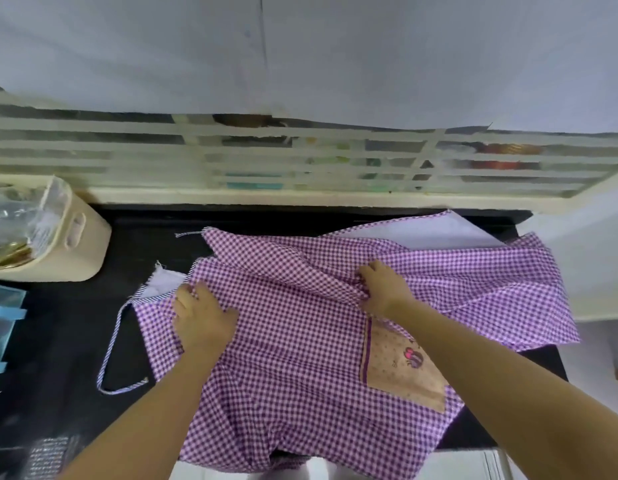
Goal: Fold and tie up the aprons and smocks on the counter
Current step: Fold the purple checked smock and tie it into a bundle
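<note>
The apron [293, 375] lies rumpled on the dark surface [51, 341]. The left hand [201, 318] pinches its edge with curled fingers [189, 293]; the right hand [383, 289] grips a raised fold the same way.

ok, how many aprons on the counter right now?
1: the purple checked apron spread across the counter, left hand and right hand both holding it. The white cloth at its far edge may be lining or another piece.
</note>
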The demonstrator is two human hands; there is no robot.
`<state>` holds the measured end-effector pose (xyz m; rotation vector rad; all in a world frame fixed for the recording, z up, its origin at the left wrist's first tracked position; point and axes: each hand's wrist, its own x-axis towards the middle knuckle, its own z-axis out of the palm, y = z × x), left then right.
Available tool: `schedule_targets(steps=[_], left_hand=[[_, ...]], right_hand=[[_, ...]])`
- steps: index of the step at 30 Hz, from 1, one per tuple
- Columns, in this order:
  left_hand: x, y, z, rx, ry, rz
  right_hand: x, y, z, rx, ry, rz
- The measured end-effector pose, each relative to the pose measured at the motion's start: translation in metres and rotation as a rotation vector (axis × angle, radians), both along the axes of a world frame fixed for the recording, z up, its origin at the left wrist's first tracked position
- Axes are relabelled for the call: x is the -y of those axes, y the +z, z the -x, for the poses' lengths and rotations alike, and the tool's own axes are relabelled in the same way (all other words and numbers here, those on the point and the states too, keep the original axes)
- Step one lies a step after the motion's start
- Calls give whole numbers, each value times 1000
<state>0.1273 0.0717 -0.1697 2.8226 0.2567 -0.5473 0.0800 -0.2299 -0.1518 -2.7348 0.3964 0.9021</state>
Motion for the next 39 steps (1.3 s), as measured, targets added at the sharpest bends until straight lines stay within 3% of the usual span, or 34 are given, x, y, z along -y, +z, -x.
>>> schedule_targets(steps=[4, 7, 10, 13, 16, 21, 24, 26, 29, 35, 39], left_hand=[[8, 2, 13, -108, 26, -72], [10, 2, 19, -44, 52, -107], [11, 1, 29, 41, 280, -94], [3, 4, 44, -16, 609, -41], [-6, 7, 60, -129, 786, 37], [-21, 2, 92, -212, 632, -11], [-28, -2, 116, -15, 603, 241], [-31, 1, 130, 58, 634, 488], [-31, 15, 149, 80, 685, 749], [-42, 40, 198, -65, 572, 1036], [-70, 52, 272, -182, 272, 981]], right_hand=[[18, 15, 2, -109, 67, -169], [35, 23, -4, 155, -151, -257], [36, 22, -13, 295, -126, -185], [6, 20, -34, 298, 19, -346], [-33, 12, -57, 153, 77, -476], [-72, -4, -47, -161, 227, -309], [-88, -7, -28, -40, 278, -266], [-93, -6, -12, 104, 194, -352], [-96, 6, 22, 109, 116, -492], [-114, 31, 122, 105, -104, -587], [-148, 27, 233, 64, -31, -529]])
